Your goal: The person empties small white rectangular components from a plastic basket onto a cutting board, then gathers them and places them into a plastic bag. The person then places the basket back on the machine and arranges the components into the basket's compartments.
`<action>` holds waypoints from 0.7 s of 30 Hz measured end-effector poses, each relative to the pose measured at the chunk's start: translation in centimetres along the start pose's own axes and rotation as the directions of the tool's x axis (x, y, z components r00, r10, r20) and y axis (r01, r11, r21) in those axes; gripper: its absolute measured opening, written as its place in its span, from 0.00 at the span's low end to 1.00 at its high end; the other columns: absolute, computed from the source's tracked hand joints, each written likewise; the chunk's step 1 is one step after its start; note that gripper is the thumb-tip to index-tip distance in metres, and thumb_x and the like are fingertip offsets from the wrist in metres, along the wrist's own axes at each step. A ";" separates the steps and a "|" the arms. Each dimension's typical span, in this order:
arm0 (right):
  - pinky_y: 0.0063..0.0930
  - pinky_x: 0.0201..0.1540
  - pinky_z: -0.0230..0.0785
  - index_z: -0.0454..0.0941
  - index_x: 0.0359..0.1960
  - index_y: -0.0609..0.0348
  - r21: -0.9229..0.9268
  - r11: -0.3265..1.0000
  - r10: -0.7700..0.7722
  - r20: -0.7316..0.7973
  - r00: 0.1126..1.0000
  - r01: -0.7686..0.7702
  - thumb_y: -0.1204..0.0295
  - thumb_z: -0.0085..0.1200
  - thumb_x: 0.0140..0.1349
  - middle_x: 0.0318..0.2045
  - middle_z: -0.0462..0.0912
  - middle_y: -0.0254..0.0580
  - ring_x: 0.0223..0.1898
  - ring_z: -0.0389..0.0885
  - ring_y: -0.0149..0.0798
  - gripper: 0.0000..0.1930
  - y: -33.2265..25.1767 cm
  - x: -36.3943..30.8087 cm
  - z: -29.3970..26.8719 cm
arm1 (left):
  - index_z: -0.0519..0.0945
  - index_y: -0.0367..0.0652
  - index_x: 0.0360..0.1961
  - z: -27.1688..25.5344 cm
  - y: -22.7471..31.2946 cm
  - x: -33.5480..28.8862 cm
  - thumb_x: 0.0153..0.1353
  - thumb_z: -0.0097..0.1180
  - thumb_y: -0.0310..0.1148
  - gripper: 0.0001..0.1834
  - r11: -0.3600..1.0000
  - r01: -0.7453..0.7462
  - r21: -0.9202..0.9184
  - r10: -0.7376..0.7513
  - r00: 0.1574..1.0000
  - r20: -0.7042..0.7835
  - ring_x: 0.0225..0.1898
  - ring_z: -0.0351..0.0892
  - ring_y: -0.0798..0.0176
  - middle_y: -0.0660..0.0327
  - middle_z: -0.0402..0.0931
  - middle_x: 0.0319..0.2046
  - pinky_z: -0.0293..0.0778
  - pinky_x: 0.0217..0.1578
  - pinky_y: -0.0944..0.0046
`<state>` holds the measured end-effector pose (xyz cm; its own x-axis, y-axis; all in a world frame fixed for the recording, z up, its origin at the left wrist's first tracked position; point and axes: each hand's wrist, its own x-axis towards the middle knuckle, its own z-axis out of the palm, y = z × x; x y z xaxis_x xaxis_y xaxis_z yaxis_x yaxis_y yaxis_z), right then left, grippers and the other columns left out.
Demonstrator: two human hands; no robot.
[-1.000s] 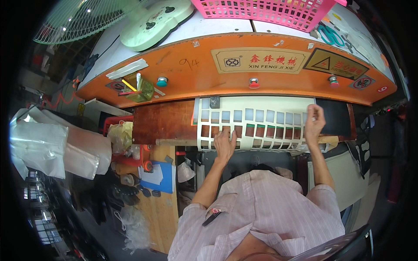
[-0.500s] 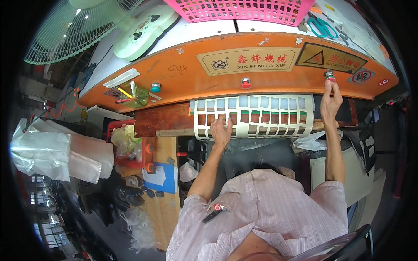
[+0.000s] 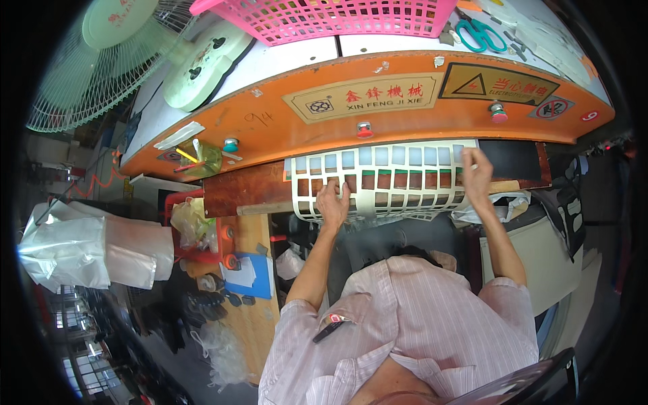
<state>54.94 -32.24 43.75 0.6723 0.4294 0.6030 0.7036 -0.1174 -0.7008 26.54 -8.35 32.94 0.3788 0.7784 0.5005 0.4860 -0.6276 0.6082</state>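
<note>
A pale cream sheet (image 3: 365, 177) cut into a grid of rectangular holes lies over a reddish-brown board (image 3: 256, 183) and curves down past its front edge. My left hand (image 3: 333, 204) grips the sheet left of its middle, with thumb and fingers closed on the strips between holes. At the sheet's right edge, my right hand (image 3: 478, 177) has its fingers bent and closed on the border; the fingertips are partly hidden. The sheet's far side reaches under an orange machine beam (image 3: 270, 101), and bluish-white rectangles show through its back row of holes.
On the beam sit a red button (image 3: 364, 129), a red-topped button (image 3: 498, 113), a green button (image 3: 231, 145) and a pen cup (image 3: 209, 158). Above are a pink basket (image 3: 324, 30), teal scissors (image 3: 480, 35) and a fan (image 3: 111, 61). A red crate (image 3: 214, 243) stands left.
My right hand has left the red-topped button on the beam and come down left to the sheet's right edge. My left hand stays on the sheet. The view has shifted slightly.
</note>
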 end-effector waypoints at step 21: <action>0.45 0.59 0.71 0.75 0.58 0.67 0.159 0.971 -0.230 0.428 0.874 0.178 0.65 0.68 0.59 0.54 0.79 0.56 0.56 0.76 0.57 0.28 -6.4 -8.0 27.0 | 0.79 0.40 0.30 1.7 -4.0 -5.2 0.62 0.65 0.36 0.11 0.992 0.088 0.086 -0.095 0.993 0.075 0.30 0.77 0.47 0.55 0.74 0.21 0.69 0.36 0.47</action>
<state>38.87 -10.73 33.13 0.3270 0.7856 0.5252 0.7660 0.1050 -0.6342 23.94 -9.81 26.88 0.3894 0.8331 0.3928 0.5835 -0.5531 0.5946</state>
